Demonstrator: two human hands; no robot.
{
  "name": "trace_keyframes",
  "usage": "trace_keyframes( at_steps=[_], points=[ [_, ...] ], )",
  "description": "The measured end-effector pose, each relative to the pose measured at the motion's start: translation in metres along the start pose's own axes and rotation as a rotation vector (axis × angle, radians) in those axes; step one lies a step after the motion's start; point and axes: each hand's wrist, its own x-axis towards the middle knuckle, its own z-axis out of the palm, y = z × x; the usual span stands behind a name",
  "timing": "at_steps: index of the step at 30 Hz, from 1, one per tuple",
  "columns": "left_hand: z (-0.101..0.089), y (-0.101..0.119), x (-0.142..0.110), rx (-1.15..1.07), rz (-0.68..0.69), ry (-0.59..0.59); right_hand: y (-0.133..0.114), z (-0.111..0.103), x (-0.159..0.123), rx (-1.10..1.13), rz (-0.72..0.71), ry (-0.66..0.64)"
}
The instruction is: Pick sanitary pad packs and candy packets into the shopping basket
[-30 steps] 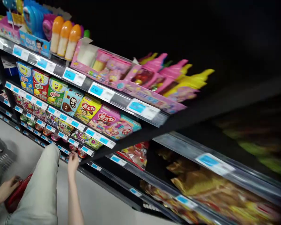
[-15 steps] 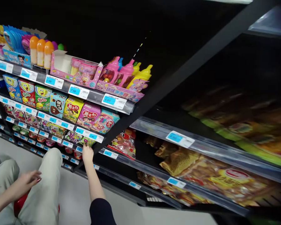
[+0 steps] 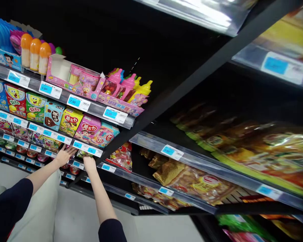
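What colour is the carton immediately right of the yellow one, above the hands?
The carton is mostly pinkish purple; the head view shows it.

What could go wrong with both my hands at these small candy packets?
Your left hand and right hand are close under the price-tag rail, so either could bump it. The small candy packets sit packed side by side, so shifting one might drag its neighbours over the shelf edge.

Orange-capped tubes (image 3: 35,55) stand upper left; golden packets (image 3: 168,172) lie lower, right of them.
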Motion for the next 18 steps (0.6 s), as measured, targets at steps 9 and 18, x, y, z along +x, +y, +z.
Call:
trace_keyframes(
  at_steps=[9, 18],
  points=[
    [0.017, -0.011, 0.007, 0.015, -0.078, -0.039, -0.006, -0.004, -0.003, -0.015, -0.052, 0.009],
    [0.002, -0.004, -0.001, -0.151, -0.102, -0.006, -0.045, 0.027, -0.065, 0.07, -0.087, 0.035]
  ],
)
